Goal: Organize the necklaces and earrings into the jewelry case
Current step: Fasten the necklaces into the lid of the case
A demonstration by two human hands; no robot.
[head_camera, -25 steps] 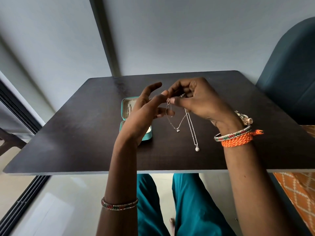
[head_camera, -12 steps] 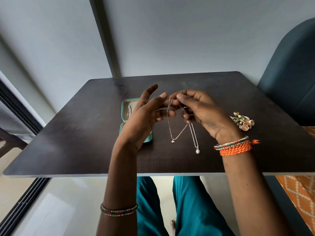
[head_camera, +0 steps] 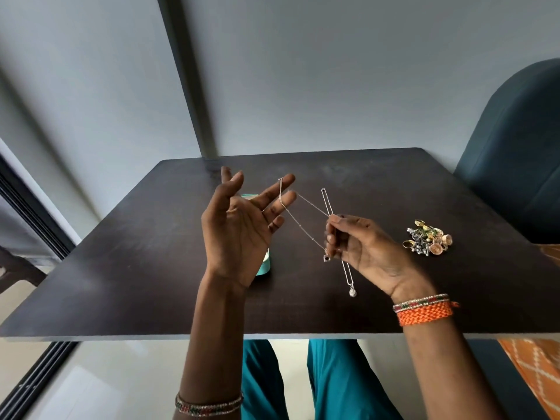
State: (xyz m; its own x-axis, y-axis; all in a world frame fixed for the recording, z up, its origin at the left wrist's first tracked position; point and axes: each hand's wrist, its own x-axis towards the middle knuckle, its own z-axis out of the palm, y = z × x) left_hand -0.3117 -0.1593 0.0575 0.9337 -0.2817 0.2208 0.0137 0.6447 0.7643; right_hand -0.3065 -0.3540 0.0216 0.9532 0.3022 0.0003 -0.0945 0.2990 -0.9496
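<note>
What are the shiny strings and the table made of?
The necklaces look like thin silvery metal chain: fine links glint, and small pendants hang from them. Real silver or plated, I cannot tell. The table looks like dark brown wood or wood-look laminate with a dull finish: faint grain lines run across it.

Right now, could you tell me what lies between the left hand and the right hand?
In the head view, thin necklace chain stretches from the left hand's fingers to the right hand, above bare dark table.
</note>
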